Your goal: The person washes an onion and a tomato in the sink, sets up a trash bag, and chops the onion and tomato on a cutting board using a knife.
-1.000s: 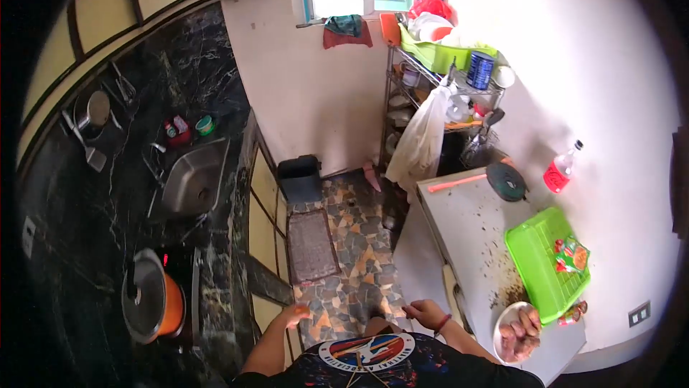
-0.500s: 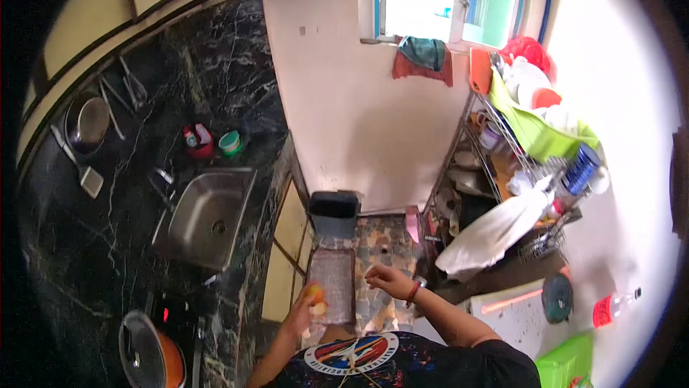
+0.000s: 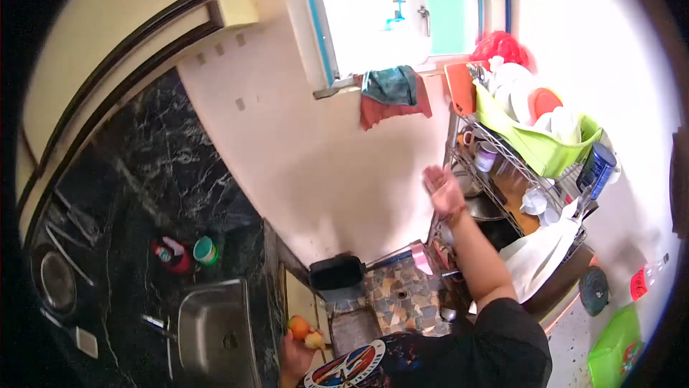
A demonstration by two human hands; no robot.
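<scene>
small kitchen, sink [image 3: 215,338] at left | orange fruit [image 3: 299,327] is gripped in left hand [image 3: 293,356] | right hand [image 3: 443,188] is raised spread-fingered, empty, near rack [image 3: 502,187] | fruit looks uncut, not yet rinsed

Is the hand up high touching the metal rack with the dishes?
Cannot tell. In the head view the right hand overlaps the rack's edge, open-palmed; no plain contact or gap shows.

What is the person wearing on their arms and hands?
Both hands are bare, with no gloves. The right hand has a thin reddish band around its wrist, and the arm is bare up to a short black sleeve. The left hand shows no ring or band that I can make out. The shirt is dark with a round badge print.
</scene>
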